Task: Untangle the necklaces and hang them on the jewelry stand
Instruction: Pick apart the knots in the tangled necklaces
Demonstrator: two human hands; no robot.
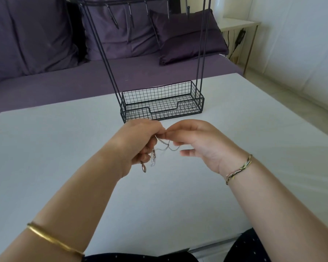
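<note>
A tangle of thin silver necklaces (165, 146) hangs between my two hands above the white table (235, 110). My left hand (140, 142) grips the bunched chains, and a small pendant (144, 168) with loose chain ends dangles below its fingers. My right hand (195, 140) pinches a strand at the top of the tangle, thumb against forefinger, right beside the left fingertips. The black wire jewelry stand (162, 103) stands just beyond my hands, its basket base empty and its hooks (130, 16) bare along the top bar.
A purple sofa (64, 78) with cushions runs behind the table. A small side table (237, 25) with cables stands at the back right by the white wall. A gold bangle sits on my left forearm and a braided bracelet on my right wrist.
</note>
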